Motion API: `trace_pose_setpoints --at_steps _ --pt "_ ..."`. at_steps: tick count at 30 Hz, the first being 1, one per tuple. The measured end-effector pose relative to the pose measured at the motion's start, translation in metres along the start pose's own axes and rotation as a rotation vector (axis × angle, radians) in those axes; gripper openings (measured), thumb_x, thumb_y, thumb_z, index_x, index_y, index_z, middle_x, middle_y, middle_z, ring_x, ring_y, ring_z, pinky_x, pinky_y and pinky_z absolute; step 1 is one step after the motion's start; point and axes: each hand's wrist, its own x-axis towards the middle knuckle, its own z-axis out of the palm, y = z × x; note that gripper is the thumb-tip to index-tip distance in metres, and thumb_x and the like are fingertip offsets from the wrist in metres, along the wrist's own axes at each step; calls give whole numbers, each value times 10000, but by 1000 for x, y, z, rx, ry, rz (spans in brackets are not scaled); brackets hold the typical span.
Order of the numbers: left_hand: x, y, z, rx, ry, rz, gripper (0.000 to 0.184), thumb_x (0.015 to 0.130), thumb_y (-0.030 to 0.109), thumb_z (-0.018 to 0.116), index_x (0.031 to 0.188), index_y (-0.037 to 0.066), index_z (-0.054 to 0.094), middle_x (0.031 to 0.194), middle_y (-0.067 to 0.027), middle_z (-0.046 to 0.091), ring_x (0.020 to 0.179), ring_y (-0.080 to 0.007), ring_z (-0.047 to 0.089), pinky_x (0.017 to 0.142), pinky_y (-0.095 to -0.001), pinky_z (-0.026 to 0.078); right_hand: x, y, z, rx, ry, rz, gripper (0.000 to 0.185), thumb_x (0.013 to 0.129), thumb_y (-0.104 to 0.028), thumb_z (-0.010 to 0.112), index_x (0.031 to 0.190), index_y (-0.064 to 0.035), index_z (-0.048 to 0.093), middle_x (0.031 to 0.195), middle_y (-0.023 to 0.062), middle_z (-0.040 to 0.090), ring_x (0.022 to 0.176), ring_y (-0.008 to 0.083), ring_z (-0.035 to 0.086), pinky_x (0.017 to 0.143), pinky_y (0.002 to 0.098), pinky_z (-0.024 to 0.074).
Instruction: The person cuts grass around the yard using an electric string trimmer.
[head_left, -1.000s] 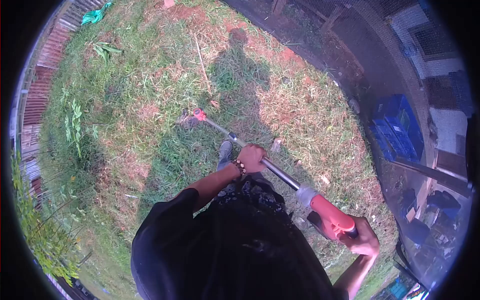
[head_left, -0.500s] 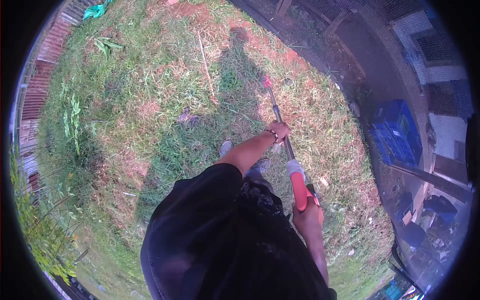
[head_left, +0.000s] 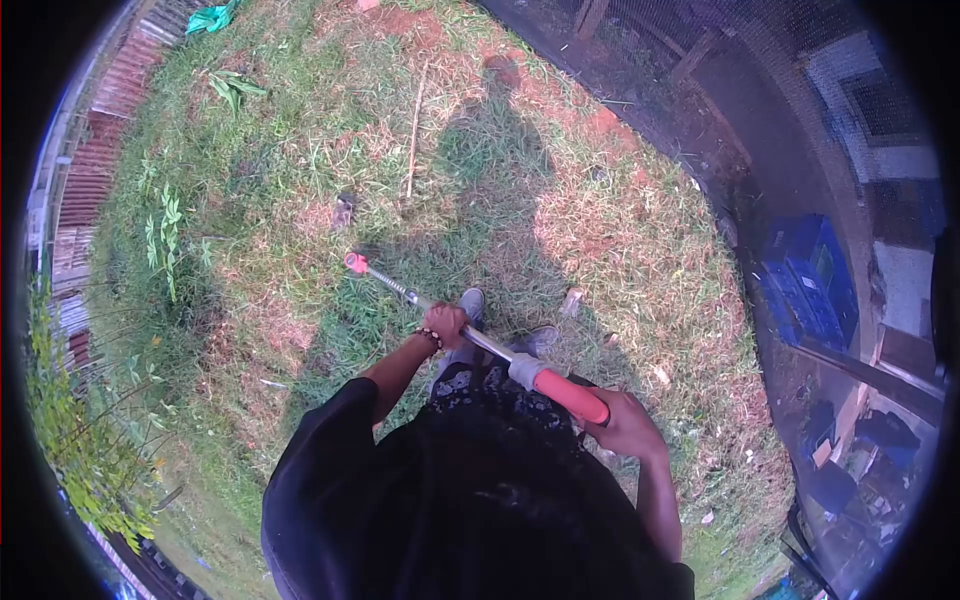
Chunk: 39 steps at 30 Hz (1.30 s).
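- Where the left hand point(head_left: 445, 321) meets the metal shaft point(head_left: 485, 342) of a long pole tool point(head_left: 495, 349), its grip is closed around it; fingertips wrap under, out of sight.
- Beaded bracelet point(head_left: 431, 338) on that wrist, individual beads blurred.
- Right hand point(head_left: 627, 428): grip closed on the rear end of the red handle point(head_left: 570, 395). Back of hand shows; most fingers and the handle's underside hidden.
- Tool lies slantwise across the front of the body, red head point(head_left: 356, 262) pointing far left, pale collar point(head_left: 525, 370) just ahead of the handle. Tip blurs into the grass point(head_left: 270, 200); cannot tell whether it touches.
- Dark shirt point(head_left: 450, 500) fills the near middle, cut off by the lower edge and covering most of the legs.
- One shoe point(head_left: 472, 303) just beyond the shaft, partly covered; the other, in shade to its right, poorly outlined.
- Beyond the head, a small dark object point(head_left: 344, 210) on the ground, too blurred to identify. Thin stick point(head_left: 416, 130) farther off, to its right.
- Far left: green sheet point(head_left: 210, 18) at the very edge of view.
- Right: blue crates point(head_left: 808, 285) beyond the dark edging; contents and background behind the mesh hard to make out.
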Motion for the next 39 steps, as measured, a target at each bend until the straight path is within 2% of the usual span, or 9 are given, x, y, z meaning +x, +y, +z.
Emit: trace_pose_setpoints --at_steps 11,23,26,29,30,32,34,35,39 --pt "-43 10 -57 -121 4 -91 211 631 244 691 810 134 714 795 -126 674 821 -356 673 751 -450 537 -6 -44 -24 -123 -51 -47 499 749 -144 746 1230 -108 617 1050 143 693 993 339 661 857 397 517" --pt "189 135 -72 -134 159 538 119 678 212 711 758 154 646 830 -31 636 911 -257 640 829 -405 531 -60 -66 11 -19 451 250 341 815 -91 678 1138 6 621 859 141 676 783 231 667 754 359 511" --pt "276 146 -20 -154 326 772 147 663 211 715 772 181 622 787 -24 610 868 -241 634 842 -394 529 -32 -76 7 129 527 391 251 840 -122 642 1037 34 645 865 207 689 851 320 698 754 407 512" --pt "323 155 -19 -37 258 771 173 654 209 713 789 201 604 752 -12 584 847 -215 635 840 -377 532 4 -51 -4 78 496 384 318 785 -70 664 1068 59 596 892 259 665 898 448 653 793 464 513" --pt "331 168 -32 161 -56 582 114 697 171 660 800 165 613 897 -28 648 994 -235 631 905 -340 499 16 -46 -8 -14 525 367 304 778 -69 657 1039 67 582 896 268 661 887 465 641 807 493 505" --pt "353 147 4 -670 -63 227 113 691 183 664 791 180 614 898 -9 649 1003 -217 631 935 -351 486 40 -22 -22 -64 465 328 321 775 -68 654 1054 68 575 932 278 653 914 467 632 825 504 498" --pt "347 131 -1 -474 -50 232 121 680 212 672 789 195 624 903 8 650 1001 -198 633 958 -378 474 48 -13 -41 -11 362 349 354 768 -75 657 1078 68 565 1000 293 641 969 474 610 850 517 486" --pt "338 123 -26 127 -22 420 131 673 236 679 792 204 633 908 15 652 995 -188 635 967 -400 469 48 -4 -51 25 363 299 352 768 -77 656 1076 67 564 983 284 646 958 460 622 844 506 490" --pt "294 104 -64 243 -112 292 207 641 295 748 821 206 696 917 -40 682 952 -239 658 968 -424 457 50 30 -98 210 261 134 320 768 -67 648 1061 40 574 903 218 664 873 373 662 806 437 501"
